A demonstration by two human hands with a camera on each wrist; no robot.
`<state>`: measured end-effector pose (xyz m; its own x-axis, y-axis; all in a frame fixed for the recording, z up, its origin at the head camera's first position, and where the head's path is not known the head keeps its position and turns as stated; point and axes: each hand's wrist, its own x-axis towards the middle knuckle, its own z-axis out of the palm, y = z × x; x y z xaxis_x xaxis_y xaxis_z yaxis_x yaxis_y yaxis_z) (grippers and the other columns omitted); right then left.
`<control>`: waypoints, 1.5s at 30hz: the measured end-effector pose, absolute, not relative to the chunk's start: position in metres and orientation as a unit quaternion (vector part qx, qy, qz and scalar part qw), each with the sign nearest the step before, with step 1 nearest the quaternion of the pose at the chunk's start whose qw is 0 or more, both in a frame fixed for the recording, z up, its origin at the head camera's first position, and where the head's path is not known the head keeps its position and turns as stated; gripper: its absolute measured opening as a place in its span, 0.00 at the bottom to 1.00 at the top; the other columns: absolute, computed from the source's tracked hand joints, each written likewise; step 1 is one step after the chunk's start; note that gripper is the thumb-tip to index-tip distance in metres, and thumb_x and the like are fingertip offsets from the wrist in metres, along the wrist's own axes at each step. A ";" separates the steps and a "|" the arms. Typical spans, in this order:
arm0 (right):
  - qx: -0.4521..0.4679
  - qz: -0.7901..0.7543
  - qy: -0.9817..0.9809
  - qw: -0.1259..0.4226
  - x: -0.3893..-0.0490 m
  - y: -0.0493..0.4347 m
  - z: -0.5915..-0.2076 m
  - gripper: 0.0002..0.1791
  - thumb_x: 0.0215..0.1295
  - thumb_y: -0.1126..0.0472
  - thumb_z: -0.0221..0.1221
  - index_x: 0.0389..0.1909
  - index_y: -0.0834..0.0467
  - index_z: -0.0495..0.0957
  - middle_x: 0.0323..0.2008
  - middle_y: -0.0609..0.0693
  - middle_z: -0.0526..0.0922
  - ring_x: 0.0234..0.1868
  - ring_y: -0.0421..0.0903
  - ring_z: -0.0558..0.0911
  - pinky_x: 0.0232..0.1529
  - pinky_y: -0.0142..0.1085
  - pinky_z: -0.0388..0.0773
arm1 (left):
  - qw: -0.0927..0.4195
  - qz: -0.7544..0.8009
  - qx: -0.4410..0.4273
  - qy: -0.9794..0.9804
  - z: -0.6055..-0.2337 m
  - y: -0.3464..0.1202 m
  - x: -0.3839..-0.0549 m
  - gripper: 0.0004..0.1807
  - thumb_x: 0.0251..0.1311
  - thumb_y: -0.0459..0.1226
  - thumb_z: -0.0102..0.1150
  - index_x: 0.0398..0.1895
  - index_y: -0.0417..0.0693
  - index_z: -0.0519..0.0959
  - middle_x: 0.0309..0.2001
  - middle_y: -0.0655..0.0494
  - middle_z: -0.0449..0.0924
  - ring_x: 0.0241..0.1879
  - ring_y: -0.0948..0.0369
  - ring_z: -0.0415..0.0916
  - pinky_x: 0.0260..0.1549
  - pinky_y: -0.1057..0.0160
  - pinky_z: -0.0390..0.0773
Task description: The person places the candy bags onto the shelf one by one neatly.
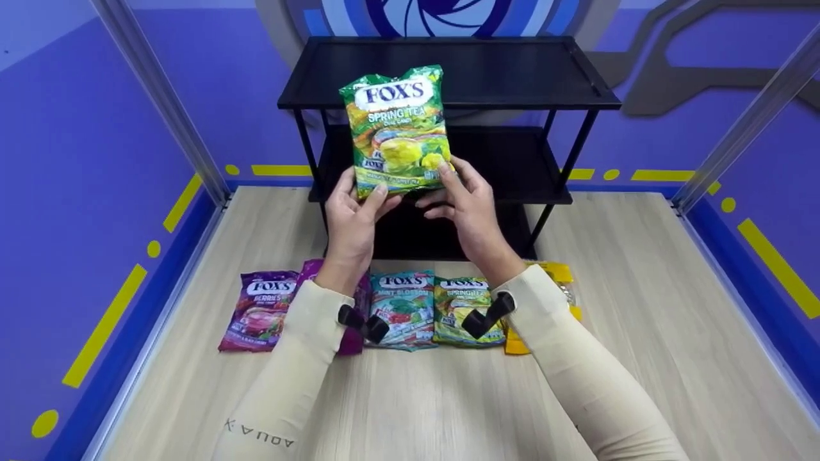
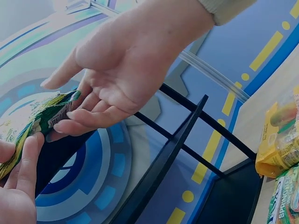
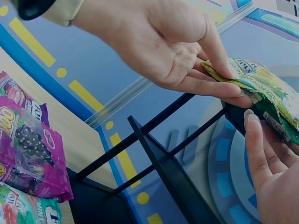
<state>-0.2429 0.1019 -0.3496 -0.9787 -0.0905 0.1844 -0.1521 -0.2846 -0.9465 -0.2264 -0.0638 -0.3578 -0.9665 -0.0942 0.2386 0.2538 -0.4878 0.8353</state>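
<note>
Because both hands have the green candy bag (image 1: 398,137) by its bottom corners only, tipping looks like the main risk. Bag's at upper centre of the frame, front face showing. Left hand (image 1: 353,208) pinches the lower-left corner, right hand (image 1: 473,203) the lower-right, thumbs in front. Top edge is unsupported: loose contents could shift and fold it over. Slick wrapper could also slip if one pinch eases.

Black shelf (image 1: 512,73) sits behind the bag; can't tell the gap from here. Push forward too low and the bag could catch the front edge.

Forearms hang over the row at lower centre. Drop them and a sleeve or black strap (image 1: 490,315) might drag the mint bag (image 1: 403,314) or yellow bag (image 1: 556,271).
</note>
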 end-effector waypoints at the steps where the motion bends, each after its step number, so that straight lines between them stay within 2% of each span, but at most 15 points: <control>1: 0.102 0.795 -0.598 0.020 -0.242 0.102 -0.350 0.22 0.74 0.51 0.50 0.63 0.54 0.69 0.43 0.52 0.81 0.29 0.46 0.84 0.28 0.34 0.83 | 0.103 -0.859 -0.081 -0.496 -0.357 -0.064 -0.227 0.27 0.66 0.25 0.52 0.68 0.39 0.62 0.56 0.42 0.74 0.45 0.59 0.81 0.43 0.64 0.85; 8: 0.112 0.795 -0.595 0.047 -0.238 0.104 -0.354 0.21 0.73 0.56 0.52 0.64 0.57 0.69 0.40 0.52 0.80 0.27 0.45 0.84 0.26 0.33 0.83 | 0.107 -0.856 -0.087 -0.499 -0.351 -0.067 -0.228 0.26 0.66 0.27 0.53 0.66 0.39 0.63 0.54 0.42 0.76 0.43 0.58 0.83 0.44 0.64 0.84; 13: 0.147 0.777 -0.604 0.095 -0.234 0.106 -0.355 0.21 0.73 0.59 0.52 0.64 0.55 0.69 0.47 0.63 0.81 0.27 0.46 0.84 0.25 0.32 0.82 | 0.109 -0.855 -0.091 -0.499 -0.345 -0.069 -0.230 0.25 0.66 0.28 0.53 0.66 0.39 0.64 0.53 0.43 0.77 0.42 0.57 0.83 0.45 0.63 0.84; 16: 0.172 0.758 -0.617 0.123 -0.231 0.106 -0.355 0.22 0.73 0.59 0.52 0.66 0.54 0.67 0.50 0.66 0.80 0.27 0.47 0.84 0.25 0.33 0.82 | 0.111 -0.853 -0.092 -0.502 -0.342 -0.070 -0.231 0.25 0.66 0.29 0.54 0.66 0.39 0.65 0.52 0.43 0.77 0.41 0.57 0.84 0.46 0.62 0.84; 24: 0.196 0.722 -0.642 0.169 -0.224 0.105 -0.353 0.26 0.73 0.61 0.51 0.70 0.51 0.63 0.55 0.55 0.78 0.31 0.49 0.84 0.27 0.35 0.83 | 0.111 -0.853 -0.093 -0.502 -0.334 -0.071 -0.234 0.24 0.66 0.30 0.54 0.65 0.40 0.65 0.52 0.43 0.78 0.42 0.56 0.84 0.46 0.62 0.84; 30: 0.207 0.705 -0.653 0.185 -0.220 0.101 -0.349 0.32 0.72 0.63 0.51 0.74 0.50 0.55 0.67 0.49 0.68 0.36 0.50 0.84 0.30 0.37 0.84 | 0.113 -0.854 -0.097 -0.499 -0.328 -0.072 -0.236 0.24 0.66 0.31 0.55 0.65 0.40 0.65 0.52 0.43 0.78 0.43 0.55 0.84 0.45 0.62 0.84; 34: 0.223 0.679 -0.674 0.186 -0.211 0.097 -0.340 0.29 0.72 0.66 0.50 0.72 0.57 0.59 0.74 0.52 0.57 0.42 0.55 0.83 0.33 0.39 0.85 | 0.113 -0.854 -0.098 -0.498 -0.325 -0.072 -0.239 0.24 0.66 0.31 0.55 0.65 0.39 0.65 0.51 0.43 0.78 0.42 0.55 0.85 0.45 0.62 0.84; 38: 0.236 0.662 -0.688 0.182 -0.201 0.092 -0.327 0.24 0.71 0.68 0.50 0.68 0.64 0.64 0.77 0.55 0.49 0.48 0.61 0.81 0.37 0.42 0.85 | 0.113 -0.855 -0.098 -0.497 -0.322 -0.073 -0.240 0.24 0.66 0.31 0.55 0.64 0.39 0.66 0.51 0.42 0.78 0.43 0.55 0.85 0.45 0.62 0.84; 40: 0.237 0.656 -0.693 0.184 -0.199 0.091 -0.323 0.24 0.71 0.69 0.50 0.67 0.65 0.66 0.77 0.55 0.49 0.49 0.60 0.80 0.38 0.43 0.85 | 0.110 -0.856 -0.096 -0.496 -0.320 -0.074 -0.241 0.24 0.66 0.32 0.55 0.64 0.40 0.66 0.51 0.43 0.78 0.43 0.55 0.85 0.46 0.62 0.84; 45: 0.241 0.639 -0.703 0.196 -0.206 0.092 -0.325 0.25 0.71 0.67 0.52 0.68 0.61 0.66 0.77 0.50 0.49 0.48 0.51 0.81 0.38 0.41 0.85 | 0.106 -0.855 -0.095 -0.498 -0.317 -0.074 -0.244 0.24 0.66 0.33 0.56 0.64 0.41 0.66 0.51 0.44 0.78 0.43 0.55 0.85 0.47 0.62 0.84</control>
<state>-0.2064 0.0918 -0.3249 -0.8068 -0.0883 0.5842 -0.5899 0.0666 -0.8047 -0.2439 -0.0742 -0.3168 -0.9595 -0.0868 0.2678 0.2758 -0.4817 0.8318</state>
